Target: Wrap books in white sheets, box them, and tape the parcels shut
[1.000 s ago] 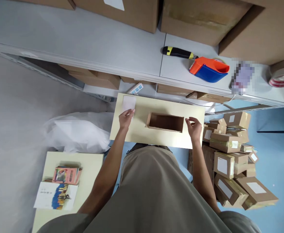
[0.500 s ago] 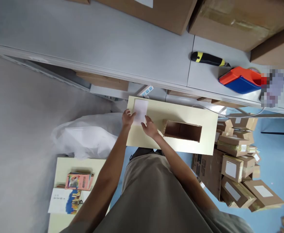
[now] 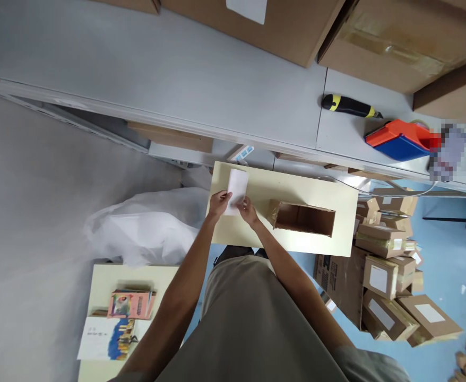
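Note:
A small white paper slip lies at the left end of a pale yellow board. My left hand pinches the slip's near left corner. My right hand has its fingers closed on the slip's near right corner. An open brown cardboard box lies on the board to the right of both hands, its hollow inside showing.
A grey shelf runs across the top with large cartons, a black-and-yellow knife and an orange-and-blue tape dispenser. Sealed parcels are piled at right on the blue floor. A white plastic bag and books are at left.
My right hand left the box's right side and crossed to the white slip, where both hands now grip it. The camera view shifted slightly.

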The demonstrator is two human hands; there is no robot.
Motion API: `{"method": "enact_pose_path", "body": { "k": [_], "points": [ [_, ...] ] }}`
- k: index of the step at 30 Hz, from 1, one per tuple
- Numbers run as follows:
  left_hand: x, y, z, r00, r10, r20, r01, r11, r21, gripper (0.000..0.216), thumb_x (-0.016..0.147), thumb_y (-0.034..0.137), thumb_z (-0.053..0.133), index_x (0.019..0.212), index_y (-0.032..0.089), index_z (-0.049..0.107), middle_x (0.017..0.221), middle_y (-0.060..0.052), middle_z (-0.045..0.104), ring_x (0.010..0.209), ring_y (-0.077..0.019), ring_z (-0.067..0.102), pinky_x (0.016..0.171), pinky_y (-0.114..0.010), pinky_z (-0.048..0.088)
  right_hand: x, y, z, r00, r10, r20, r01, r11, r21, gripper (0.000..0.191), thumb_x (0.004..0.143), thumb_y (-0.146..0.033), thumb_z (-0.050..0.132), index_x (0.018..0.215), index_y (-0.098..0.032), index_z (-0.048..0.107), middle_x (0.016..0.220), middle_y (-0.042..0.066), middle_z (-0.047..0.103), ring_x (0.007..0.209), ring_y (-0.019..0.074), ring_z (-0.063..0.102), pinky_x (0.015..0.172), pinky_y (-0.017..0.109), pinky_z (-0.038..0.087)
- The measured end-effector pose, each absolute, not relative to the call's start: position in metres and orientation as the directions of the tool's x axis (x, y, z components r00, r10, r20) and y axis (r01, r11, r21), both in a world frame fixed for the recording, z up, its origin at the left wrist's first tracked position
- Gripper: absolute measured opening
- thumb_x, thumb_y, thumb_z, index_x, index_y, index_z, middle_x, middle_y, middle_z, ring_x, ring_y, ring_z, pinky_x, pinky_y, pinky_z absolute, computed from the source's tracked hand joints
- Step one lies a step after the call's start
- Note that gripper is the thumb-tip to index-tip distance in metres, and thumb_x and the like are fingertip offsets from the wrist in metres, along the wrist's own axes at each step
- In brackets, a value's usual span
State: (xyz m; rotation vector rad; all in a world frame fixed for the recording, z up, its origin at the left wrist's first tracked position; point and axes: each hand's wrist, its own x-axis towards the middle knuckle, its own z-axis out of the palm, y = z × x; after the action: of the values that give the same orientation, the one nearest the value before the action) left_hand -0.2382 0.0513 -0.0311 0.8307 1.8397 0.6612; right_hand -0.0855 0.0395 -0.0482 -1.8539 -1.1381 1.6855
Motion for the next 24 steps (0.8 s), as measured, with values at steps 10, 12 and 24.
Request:
{"method": "enact_pose_path", "body": {
  "k": [10, 12, 24],
  "points": [
    [-0.229, -0.007, 0.12, 0.032, 0.954, -0.297, 0.227, 0.282, 0.932, 0.042, 0.088, 0.065, 0.08, 0.1, 0.024, 0.085, 0.112, -0.011, 0.077, 0.108, -0.0295, 0.077, 0.095, -0.04, 0.067, -0.03, 0.003, 0.085, -0.213, 0.929, -0.303, -0.026, -0.315, -0.949, 0.089, 0.084, -0.063, 0.089, 0.158, -0.029, 0.052, 0.152, 0.014, 0.067, 0.141, 0.0322, 0.067, 0.12, 0.053, 0.057],
    [-0.216, -0.016, 0.145, 0.072, 0.956, -0.285, 0.261, 0.258, 0.93, 0.036, 0.089, 0.061, 0.082, 0.101, 0.027, 0.087, 0.113, -0.011, 0.077, 0.113, -0.0312, 0.076, 0.102, -0.044, 0.066, -0.001, -0.003, 0.114, -0.21, 0.943, -0.259, -0.03, -0.271, -0.962, 0.085, 0.081, -0.065, 0.091, 0.15, -0.027, 0.059, 0.146, 0.013, 0.071, 0.136, 0.0336, 0.069, 0.119, 0.054, 0.057],
    [-0.09, -0.028, 0.208, 0.296, 0.954, -0.045, 0.436, -0.094, 0.895, 0.065, 0.097, 0.021, 0.067, 0.161, 0.033, 0.06, 0.149, -0.009, 0.068, 0.121, -0.0264, 0.073, 0.107, -0.042, 0.062, 0.156, -0.012, 0.17, -0.298, 0.955, -0.003, 0.018, 0.002, -1.0, 0.048, 0.089, -0.07, 0.083, 0.11, -0.027, 0.077, 0.136, 0.012, 0.076, 0.134, 0.0343, 0.069, 0.116, 0.049, 0.055]
  ]
}}
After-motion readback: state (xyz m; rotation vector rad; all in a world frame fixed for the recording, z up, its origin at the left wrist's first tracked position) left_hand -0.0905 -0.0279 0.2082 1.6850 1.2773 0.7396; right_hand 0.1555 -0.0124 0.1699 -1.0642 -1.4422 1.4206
